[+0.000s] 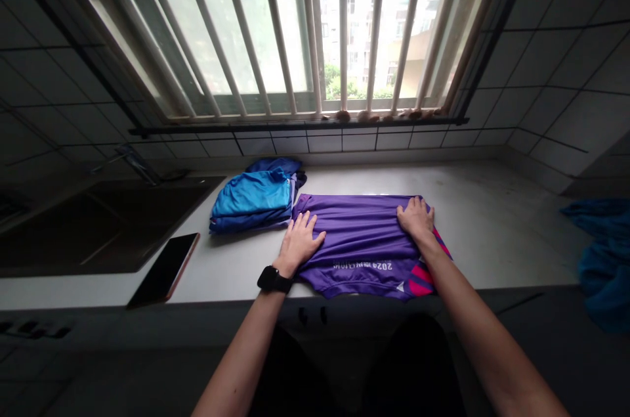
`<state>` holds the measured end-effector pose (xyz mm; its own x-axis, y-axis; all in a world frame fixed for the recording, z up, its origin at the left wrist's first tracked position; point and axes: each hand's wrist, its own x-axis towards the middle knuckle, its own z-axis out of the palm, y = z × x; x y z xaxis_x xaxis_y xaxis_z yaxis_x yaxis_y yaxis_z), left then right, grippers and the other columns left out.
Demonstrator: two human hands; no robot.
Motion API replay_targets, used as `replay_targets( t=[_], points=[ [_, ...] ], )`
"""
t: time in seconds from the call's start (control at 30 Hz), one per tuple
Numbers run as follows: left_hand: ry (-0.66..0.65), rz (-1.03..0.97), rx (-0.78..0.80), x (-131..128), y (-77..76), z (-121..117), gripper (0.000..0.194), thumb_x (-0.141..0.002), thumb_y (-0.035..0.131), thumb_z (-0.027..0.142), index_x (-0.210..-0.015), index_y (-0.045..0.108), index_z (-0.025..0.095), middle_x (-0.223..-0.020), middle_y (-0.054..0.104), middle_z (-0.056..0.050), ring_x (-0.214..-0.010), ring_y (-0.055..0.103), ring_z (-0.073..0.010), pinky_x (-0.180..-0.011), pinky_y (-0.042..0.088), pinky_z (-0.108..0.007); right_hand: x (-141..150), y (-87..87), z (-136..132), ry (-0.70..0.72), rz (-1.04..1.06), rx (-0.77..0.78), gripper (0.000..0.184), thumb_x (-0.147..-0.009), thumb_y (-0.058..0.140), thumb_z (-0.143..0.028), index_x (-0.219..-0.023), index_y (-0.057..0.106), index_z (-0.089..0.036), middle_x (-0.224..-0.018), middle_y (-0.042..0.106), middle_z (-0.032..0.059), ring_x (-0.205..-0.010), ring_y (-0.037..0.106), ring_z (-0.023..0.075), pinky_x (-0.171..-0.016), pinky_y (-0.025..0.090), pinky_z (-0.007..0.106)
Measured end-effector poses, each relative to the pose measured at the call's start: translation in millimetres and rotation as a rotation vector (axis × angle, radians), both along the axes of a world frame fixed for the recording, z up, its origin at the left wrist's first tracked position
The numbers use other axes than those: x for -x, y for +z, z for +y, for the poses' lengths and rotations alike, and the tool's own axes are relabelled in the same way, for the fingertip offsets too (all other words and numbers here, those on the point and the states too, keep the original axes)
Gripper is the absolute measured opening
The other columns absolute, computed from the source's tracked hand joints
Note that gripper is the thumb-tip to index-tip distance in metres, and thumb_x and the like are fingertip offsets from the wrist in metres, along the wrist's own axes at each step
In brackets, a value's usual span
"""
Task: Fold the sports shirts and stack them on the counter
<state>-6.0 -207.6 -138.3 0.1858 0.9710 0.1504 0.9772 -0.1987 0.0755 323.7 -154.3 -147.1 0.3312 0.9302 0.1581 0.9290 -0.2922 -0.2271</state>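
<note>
Landmark: purple shirt (361, 233), lying flat on the white countertop (487, 226), lower edge at the counter's front edge. Left hand (299, 243): palm down on the shirt's left side, fingers spread and released, gripping nothing. Right hand (416, 217): palm down near its far right corner, fingers likewise unclenched. Printed text on the shirt appears upside down; "2024" legible, remainder unclear. Blue folded clothes (253, 200) sit just left of the shirt; the lower layers are partly hidden. Farther left: phone (165, 270), screen dark; sink (98, 226), interior too dim to inspect. Far right of the shirt: blue fabric (605, 259), cut off by the view's edge.
</note>
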Motion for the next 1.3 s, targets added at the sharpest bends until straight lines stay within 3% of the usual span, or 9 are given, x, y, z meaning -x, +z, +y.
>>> replay_targets(
  t=[0.17, 0.3, 0.47, 0.57, 0.67, 0.77, 0.9, 1.1, 1.3],
  points=[
    [-0.124, 0.082, 0.072, -15, 18.0, 19, 0.065, -0.098, 0.047, 0.042, -0.154, 0.043, 0.009, -0.161, 0.038, -0.02, -0.151, 0.034, -0.0339, -0.123, 0.03, -0.047, 1, 3.0, -1, -0.001, 0.006, 0.031, 0.068, -0.099, 0.026, -0.036, -0.154, 0.038, 0.003, -0.161, 0.036, 0.0238, -0.151, 0.03, 0.0325, -0.122, 0.022, 0.055],
    [-0.246, 0.081, 0.079, -26, 30.7, 54, 0.058, -0.101, 0.041, 0.038, -0.155, 0.043, 0.016, -0.164, 0.036, -0.014, -0.154, 0.03, -0.0293, -0.124, 0.029, -0.045, 2, 5.3, -3, 0.006, 0.016, 0.029, 0.068, -0.099, 0.026, -0.035, -0.155, 0.037, 0.001, -0.162, 0.035, 0.0237, -0.151, 0.029, 0.0327, -0.122, 0.023, 0.056],
    [0.011, 0.089, 0.153, -21, 30.4, 68, 0.067, -0.104, 0.033, 0.044, -0.157, 0.035, 0.003, -0.165, 0.03, -0.02, -0.154, 0.03, -0.0296, -0.125, 0.027, -0.041, 1, 5.7, -1, 0.014, 0.024, 0.049, 0.069, -0.099, 0.025, -0.036, -0.155, 0.036, 0.002, -0.163, 0.033, 0.0231, -0.152, 0.028, 0.0317, -0.122, 0.022, 0.055],
    [-0.007, 0.117, 0.139, -11, 31.5, 50, 0.064, -0.103, 0.037, 0.036, -0.154, 0.036, -0.002, -0.162, 0.035, -0.024, -0.152, 0.034, -0.0286, -0.125, 0.027, -0.036, -1, 4.2, 0, 0.014, 0.033, 0.044, 0.067, -0.099, 0.026, -0.036, -0.154, 0.038, 0.001, -0.162, 0.034, 0.0229, -0.152, 0.029, 0.0313, -0.122, 0.023, 0.055],
    [-0.143, 0.097, 0.11, 7, 30.2, 18, 0.059, -0.1, 0.045, 0.032, -0.154, 0.042, 0.008, -0.16, 0.042, -0.019, -0.149, 0.04, -0.0263, -0.123, 0.032, -0.034, -2, 2.9, 1, 0.011, 0.049, 0.018, 0.065, -0.098, 0.029, -0.034, -0.151, 0.041, 0.0, -0.16, 0.038, 0.023, -0.15, 0.031, 0.0306, -0.122, 0.023, 0.055],
    [-0.211, 0.042, 0.103, 27, 19.4, -15, 0.06, -0.098, 0.052, 0.044, -0.151, 0.048, 0.019, -0.16, 0.042, -0.016, -0.148, 0.041, -0.03, -0.121, 0.037, -0.042, 1, 5.3, 1, 0.003, 0.061, 0.016, 0.063, -0.099, 0.03, -0.034, -0.151, 0.042, -0.001, -0.159, 0.039, 0.023, -0.15, 0.031, 0.0305, -0.122, 0.02, 0.057],
    [-0.176, -0.006, 0.029, 39, -3.8, -40, 0.055, -0.101, 0.045, 0.048, -0.15, 0.051, 0.024, -0.163, 0.037, -0.014, -0.151, 0.034, -0.0339, -0.12, 0.035, -0.054, 5, 17.1, -11, 0.077, 0.015, -0.039, 0.058, -0.101, 0.033, -0.038, -0.148, 0.048, -0.007, -0.161, 0.037, 0.0212, -0.151, 0.029, 0.0324, -0.122, 0.015, 0.062],
    [-0.144, -0.064, -0.153, 27, -13.4, -50, 0.045, -0.099, 0.048, 0.038, -0.139, 0.06, 0.02, -0.152, 0.052, -0.018, -0.142, 0.047, -0.034, -0.112, 0.044, -0.053, -10, 35.1, -41, -0.067, -0.021, 0.105, 0.044, -0.096, 0.044, -0.024, -0.126, 0.068, -0.004, -0.132, 0.059, 0.0296, -0.125, 0.059, 0.0349, -0.103, 0.048, 0.044],
    [-0.053, -0.178, -0.227, 16, -4.1, -67, 0.03, -0.094, 0.052, 0.03, -0.114, 0.07, 0.018, -0.115, 0.068, -0.013, -0.107, 0.064, -0.0274, -0.098, 0.053, -0.041, -27, 45.4, -16, -0.114, 0.076, 0.2, 0.044, -0.088, 0.047, -0.007, -0.126, 0.069, -0.005, -0.125, 0.063, 0.0302, -0.121, 0.063, 0.0355, -0.094, 0.053, 0.042]
  ],
)
